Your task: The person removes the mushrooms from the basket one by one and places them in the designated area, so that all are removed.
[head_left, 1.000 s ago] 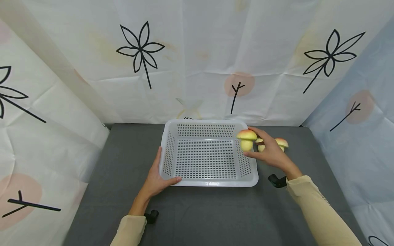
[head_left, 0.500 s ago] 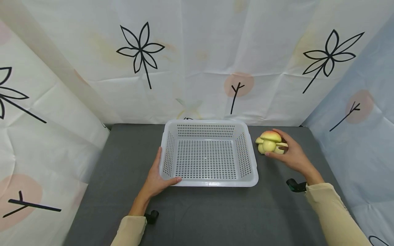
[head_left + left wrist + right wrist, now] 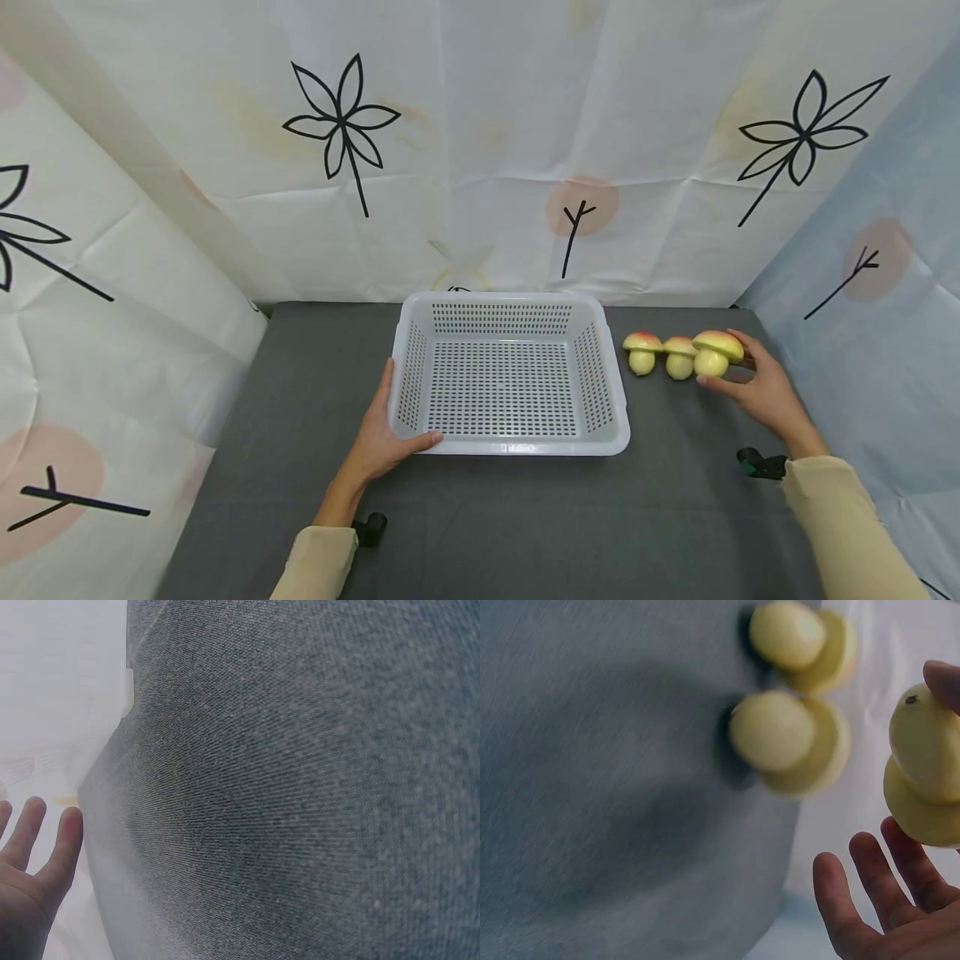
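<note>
In the head view my right hand (image 3: 765,392) pinches a toy mushroom (image 3: 711,360) with a yellow stem and a red-tinged yellow cap. The right wrist view shows the thumb at the stem of that mushroom (image 3: 926,750) and the other fingers spread below its cap. Just left of it two similar mushrooms, a middle one (image 3: 679,365) and a left one (image 3: 642,360), stand side by side on the grey cloth. A white perforated plastic basket (image 3: 510,447) sits at the centre. My left hand (image 3: 378,437) rests against its front left corner, fingers straight along the side, thumb over the rim.
Grey cloth (image 3: 525,525) covers the table. White printed curtain (image 3: 495,150) hangs behind it and at the left, with a bluish curtain (image 3: 885,333) at the right. The basket's back rim lies near the far table edge.
My right hand has carried the mushroom rightward from the basket's right rim, past the two standing mushrooms, to their right side. The left hand and basket have stayed put.
</note>
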The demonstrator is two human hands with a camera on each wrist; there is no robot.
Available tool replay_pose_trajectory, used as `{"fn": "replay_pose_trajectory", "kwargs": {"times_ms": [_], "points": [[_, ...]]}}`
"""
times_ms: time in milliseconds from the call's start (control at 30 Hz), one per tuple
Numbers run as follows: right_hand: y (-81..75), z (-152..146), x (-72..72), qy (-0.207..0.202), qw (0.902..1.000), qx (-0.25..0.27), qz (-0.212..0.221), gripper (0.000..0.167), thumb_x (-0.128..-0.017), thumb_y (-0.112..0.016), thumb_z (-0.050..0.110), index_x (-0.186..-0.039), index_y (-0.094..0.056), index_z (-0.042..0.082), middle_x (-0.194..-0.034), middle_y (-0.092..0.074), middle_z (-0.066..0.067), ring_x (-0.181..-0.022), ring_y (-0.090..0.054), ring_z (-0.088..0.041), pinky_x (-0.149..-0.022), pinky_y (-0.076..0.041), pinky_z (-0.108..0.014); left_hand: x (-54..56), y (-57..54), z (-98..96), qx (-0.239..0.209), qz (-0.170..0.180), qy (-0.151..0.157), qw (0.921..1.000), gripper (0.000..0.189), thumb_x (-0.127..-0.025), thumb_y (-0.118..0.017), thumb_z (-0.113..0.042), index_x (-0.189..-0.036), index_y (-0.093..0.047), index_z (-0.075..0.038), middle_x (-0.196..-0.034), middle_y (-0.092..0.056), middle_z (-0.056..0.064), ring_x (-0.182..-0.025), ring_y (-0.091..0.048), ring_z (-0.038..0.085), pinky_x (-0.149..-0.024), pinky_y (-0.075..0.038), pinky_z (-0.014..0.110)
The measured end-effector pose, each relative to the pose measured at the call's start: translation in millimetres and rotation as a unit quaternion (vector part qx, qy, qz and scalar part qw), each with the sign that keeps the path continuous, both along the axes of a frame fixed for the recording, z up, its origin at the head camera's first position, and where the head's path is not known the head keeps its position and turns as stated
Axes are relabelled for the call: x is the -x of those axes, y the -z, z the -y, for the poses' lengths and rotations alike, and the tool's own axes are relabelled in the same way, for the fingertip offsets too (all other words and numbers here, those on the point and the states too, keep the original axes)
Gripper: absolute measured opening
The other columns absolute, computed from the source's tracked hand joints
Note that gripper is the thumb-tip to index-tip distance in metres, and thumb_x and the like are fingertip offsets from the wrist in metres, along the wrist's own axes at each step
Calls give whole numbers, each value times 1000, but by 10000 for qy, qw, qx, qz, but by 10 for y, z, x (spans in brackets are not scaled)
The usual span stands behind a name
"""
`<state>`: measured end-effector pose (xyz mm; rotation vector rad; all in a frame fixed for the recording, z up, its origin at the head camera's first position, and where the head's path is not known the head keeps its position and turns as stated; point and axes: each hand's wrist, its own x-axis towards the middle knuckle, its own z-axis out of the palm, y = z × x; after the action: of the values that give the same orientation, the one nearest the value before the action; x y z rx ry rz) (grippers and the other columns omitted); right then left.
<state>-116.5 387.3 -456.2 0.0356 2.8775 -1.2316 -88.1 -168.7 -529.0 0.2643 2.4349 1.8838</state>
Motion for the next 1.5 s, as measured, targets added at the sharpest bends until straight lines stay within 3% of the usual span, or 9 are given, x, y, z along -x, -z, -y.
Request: {"fn": "replay_pose_trajectory", "kwargs": {"times_ms": [300,500,667,933,1200,1500], "points": [[233,-295,37,467,9984,-115,292,91,-97,-72,25,-158,-14,-9,-141,-35,-38,-116,-43,-51,-78,-42,-48,-8,-6,1,99,69,-49,9999,137,-69,-96,-18,-163,3,-34,-169,-7,2,-148,-26,34,-110,-30,56],[407,-419,88,525,9961,-20,706,94,-97,-71,24,-156,-8,-14,-142,-30,-43,-118,-41,-55,-87,-39,-59,-2,-1,-3,-37,131,-28,9999,137,-70,-96,-15,-163,2,-37,-169,-8,-1,-147,-28,35,-110,-31,57],[516,-504,154,505,9941,-130,950,95,-96,-72,17,-154,-5,-17,-144,-24,-48,-121,-39,-59,-94,-36,-66,1,-8,-9,-105,143,-16,9998,138,-69,-95,-8,-163,3,-31,-169,-8,2,-144,-31,40,-109,-31,60],[525,-555,310,265,9920,-256,1207,96,-92,-74,11,-155,-6,-15,-145,-23,-48,-124,-38,-61,-97,-36,-67,-55,-291,-58,-112,211,85,9997,134,-70,-92,-3,-163,3,-11,-168,-9,16,-141,-33,47,-108,-32,62],[481,-550,411,81,9902,-322,1353,97,-91,-73,8,-157,-4,-11,-147,-17,-49,-126,-32,-64,-97,-34,-69,7,8,-14,-293,62,92,9995,137,-70,-94,-5,-163,3,-31,-169,-10,5,-140,-36,45,-104,-36,62],[504,-539,438,17,9908,-220,1336,100,-90,-75,7,-157,-4,-10,-151,-14,-47,-129,-29,-64,-99,-32,-70,-7,16,-10,-145,79,2,9999,135,-70,-96,-16,-162,0,-39,-168,-14,1,-139,-39,41,-106,-36,59]]}}
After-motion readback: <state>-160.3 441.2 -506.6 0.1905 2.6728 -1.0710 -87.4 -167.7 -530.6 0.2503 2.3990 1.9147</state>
